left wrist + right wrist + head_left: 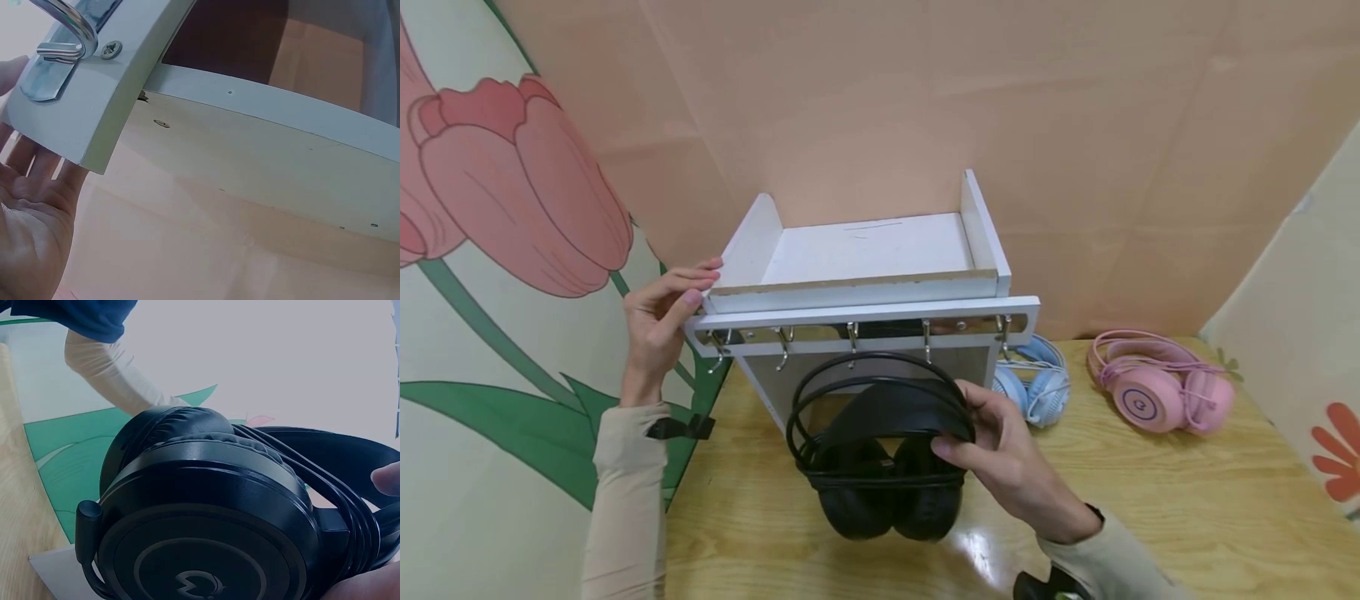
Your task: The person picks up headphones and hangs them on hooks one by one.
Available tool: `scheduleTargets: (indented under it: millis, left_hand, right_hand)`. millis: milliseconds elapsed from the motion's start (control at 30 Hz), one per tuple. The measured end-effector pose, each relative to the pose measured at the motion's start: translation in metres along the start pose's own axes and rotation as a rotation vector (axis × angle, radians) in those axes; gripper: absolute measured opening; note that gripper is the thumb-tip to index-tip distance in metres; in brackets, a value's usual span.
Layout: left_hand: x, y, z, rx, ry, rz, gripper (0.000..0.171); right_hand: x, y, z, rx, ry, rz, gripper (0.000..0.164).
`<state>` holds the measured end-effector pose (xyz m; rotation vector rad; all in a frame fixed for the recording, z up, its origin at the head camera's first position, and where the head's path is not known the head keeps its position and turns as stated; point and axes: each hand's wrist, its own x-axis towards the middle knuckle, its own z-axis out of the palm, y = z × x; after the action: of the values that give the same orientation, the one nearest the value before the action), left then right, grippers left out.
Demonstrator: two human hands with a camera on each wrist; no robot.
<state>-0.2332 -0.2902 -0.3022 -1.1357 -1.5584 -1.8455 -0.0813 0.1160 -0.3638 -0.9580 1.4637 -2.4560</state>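
Note:
My right hand (1011,458) pinches the headband side of a black headset (887,492), thumb in front. The headset hangs in the air before a white shelf with a hook rail (865,312), its cable wound round it and its ear cups down. In the right wrist view an ear cup and a short microphone boom (89,531) show close up. My left hand (658,321) holds the left end of the shelf, with thumb and fingers at the corner. Several metal hooks (852,333) line the rail; the headband stands just below the middle ones.
To the right on the wooden table (1112,500) lie blue headphones (1045,387), partly hidden by the shelf, and pink headphones (1150,392). A brown-papered wall (1075,150) stands behind, and a flower-printed panel (512,183) on the left.

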Motion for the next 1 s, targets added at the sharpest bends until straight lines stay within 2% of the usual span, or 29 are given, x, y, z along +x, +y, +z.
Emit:
scheduleTargets:
  millis: [467,767,1000]
  left_hand:
    - [0.000,0.002,0.001,0.002,-0.003,-0.004,0.017]
    - [0.001,0.002,0.002,-0.014,-0.001,-0.002,0.016]
    - [0.001,0.002,0.001,0.001,-0.005,0.000,0.016]
  right_hand:
    - [0.009,0.007,0.010,-0.029,0.021,-0.002,0.027]
    - [0.014,0.017,0.016,-0.047,0.018,-0.046,0.022]
    - [0.021,0.021,0.021,-0.045,0.032,-0.026,0.024]
